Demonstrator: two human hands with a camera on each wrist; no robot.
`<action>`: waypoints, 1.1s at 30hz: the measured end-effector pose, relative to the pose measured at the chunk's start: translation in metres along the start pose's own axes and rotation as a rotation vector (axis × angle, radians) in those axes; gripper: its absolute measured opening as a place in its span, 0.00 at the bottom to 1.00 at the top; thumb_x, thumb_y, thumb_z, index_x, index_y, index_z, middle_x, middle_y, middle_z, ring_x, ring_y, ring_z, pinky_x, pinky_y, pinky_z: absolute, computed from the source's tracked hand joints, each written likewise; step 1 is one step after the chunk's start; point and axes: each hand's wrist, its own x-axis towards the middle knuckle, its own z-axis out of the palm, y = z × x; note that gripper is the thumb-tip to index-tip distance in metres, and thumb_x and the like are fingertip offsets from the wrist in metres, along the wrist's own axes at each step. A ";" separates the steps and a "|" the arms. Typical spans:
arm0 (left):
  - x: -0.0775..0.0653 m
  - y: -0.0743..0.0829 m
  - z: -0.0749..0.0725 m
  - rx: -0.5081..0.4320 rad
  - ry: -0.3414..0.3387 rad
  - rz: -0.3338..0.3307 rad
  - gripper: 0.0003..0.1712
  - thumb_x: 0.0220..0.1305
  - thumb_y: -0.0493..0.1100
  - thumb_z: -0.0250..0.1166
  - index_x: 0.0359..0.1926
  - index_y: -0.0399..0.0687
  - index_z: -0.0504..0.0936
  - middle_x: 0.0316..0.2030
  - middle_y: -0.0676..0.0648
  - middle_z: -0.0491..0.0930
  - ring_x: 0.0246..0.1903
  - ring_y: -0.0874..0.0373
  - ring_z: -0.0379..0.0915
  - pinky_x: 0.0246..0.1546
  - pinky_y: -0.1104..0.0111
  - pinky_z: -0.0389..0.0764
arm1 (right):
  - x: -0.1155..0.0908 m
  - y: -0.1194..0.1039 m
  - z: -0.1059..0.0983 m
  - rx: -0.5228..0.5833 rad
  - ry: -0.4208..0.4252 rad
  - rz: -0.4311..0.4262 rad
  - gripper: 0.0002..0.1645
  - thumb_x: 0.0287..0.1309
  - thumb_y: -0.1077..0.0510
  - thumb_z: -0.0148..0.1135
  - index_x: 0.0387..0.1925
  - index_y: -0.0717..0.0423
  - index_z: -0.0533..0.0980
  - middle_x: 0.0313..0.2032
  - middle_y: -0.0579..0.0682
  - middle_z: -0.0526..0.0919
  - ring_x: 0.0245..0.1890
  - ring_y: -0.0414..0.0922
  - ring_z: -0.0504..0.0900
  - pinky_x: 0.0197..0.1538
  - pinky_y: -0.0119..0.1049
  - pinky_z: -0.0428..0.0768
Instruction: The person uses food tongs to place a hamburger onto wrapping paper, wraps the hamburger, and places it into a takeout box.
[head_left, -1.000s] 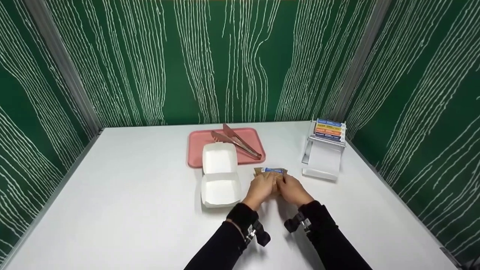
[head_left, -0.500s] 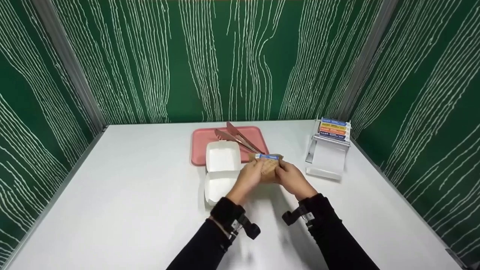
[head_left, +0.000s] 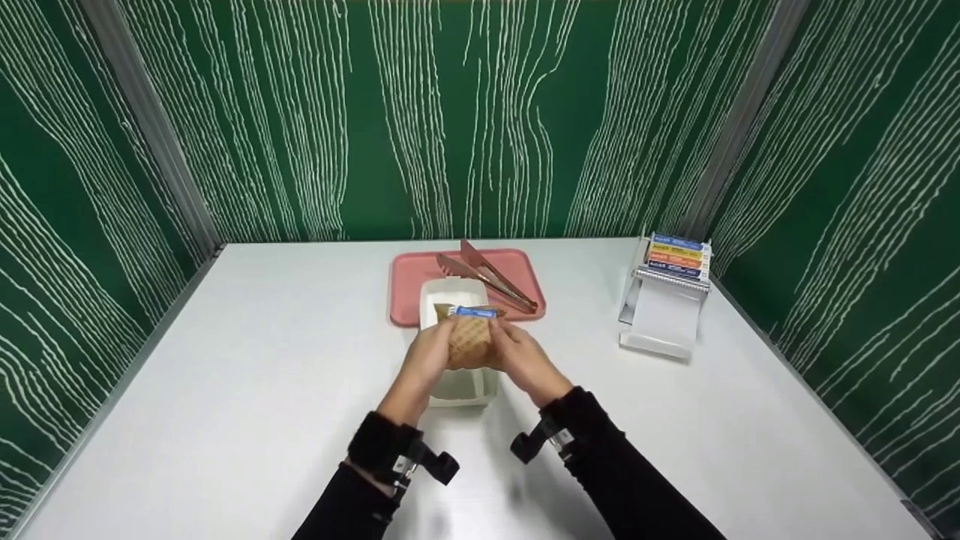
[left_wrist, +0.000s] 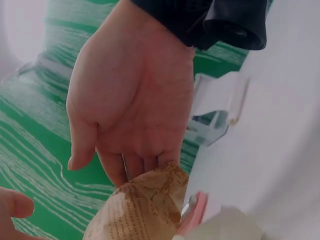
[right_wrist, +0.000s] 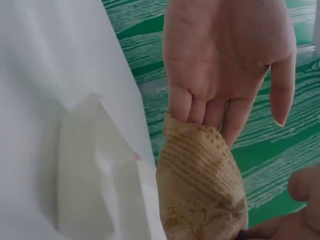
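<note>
Both hands hold a brown printed paper-wrapped package [head_left: 470, 341] by its sides, with a blue label strip along its top edge. My left hand [head_left: 427, 356] has its left side and my right hand [head_left: 529, 364] its right. In the wrist views, the fingers pass behind the paper [left_wrist: 135, 210] [right_wrist: 200, 180] and their tips are hidden; the thumbs stand away from it. Under the package lies an opened white clamshell box [head_left: 459, 394], partly covered by it. The box [right_wrist: 85, 175] also shows beside the package in the right wrist view. What the paper wraps is hidden.
Behind the clamshell box is a pink tray [head_left: 405, 289] with metal tongs [head_left: 495, 283] lying on it. A rack with coloured strips [head_left: 677, 259] and a white sloping front stands at the right of the white table [head_left: 300, 337]. Green walls enclose the back and sides.
Both hands lifted the package off the table and carried it left, from beside the clamshell box to above it. The head view has shifted slightly. Tray, tongs and rack stay put.
</note>
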 end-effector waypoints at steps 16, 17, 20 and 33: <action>-0.004 -0.038 -0.018 0.064 0.007 -0.046 0.30 0.80 0.57 0.46 0.50 0.38 0.84 0.47 0.41 0.80 0.52 0.48 0.74 0.56 0.56 0.75 | -0.001 0.021 0.017 -0.277 -0.034 0.062 0.31 0.83 0.47 0.44 0.61 0.70 0.77 0.55 0.60 0.83 0.62 0.54 0.77 0.69 0.51 0.73; -0.004 -0.040 -0.018 0.076 0.004 -0.042 0.30 0.80 0.57 0.45 0.52 0.38 0.84 0.51 0.40 0.80 0.55 0.47 0.74 0.59 0.53 0.74 | -0.001 0.023 0.016 -0.307 -0.042 0.060 0.30 0.83 0.47 0.44 0.58 0.69 0.79 0.51 0.58 0.83 0.59 0.52 0.78 0.67 0.49 0.74; -0.004 -0.042 -0.017 0.122 -0.004 -0.040 0.31 0.80 0.57 0.45 0.57 0.38 0.84 0.59 0.38 0.79 0.62 0.44 0.72 0.65 0.48 0.72 | 0.000 0.025 0.015 -0.350 -0.073 0.067 0.29 0.82 0.45 0.44 0.48 0.66 0.81 0.39 0.52 0.81 0.49 0.49 0.79 0.56 0.43 0.78; -0.005 -0.028 -0.019 0.514 0.030 0.141 0.28 0.79 0.56 0.55 0.22 0.46 0.77 0.24 0.46 0.78 0.27 0.53 0.75 0.29 0.62 0.75 | 0.002 0.007 0.006 -0.562 -0.082 -0.012 0.22 0.78 0.50 0.52 0.48 0.65 0.81 0.30 0.51 0.79 0.34 0.46 0.79 0.41 0.39 0.77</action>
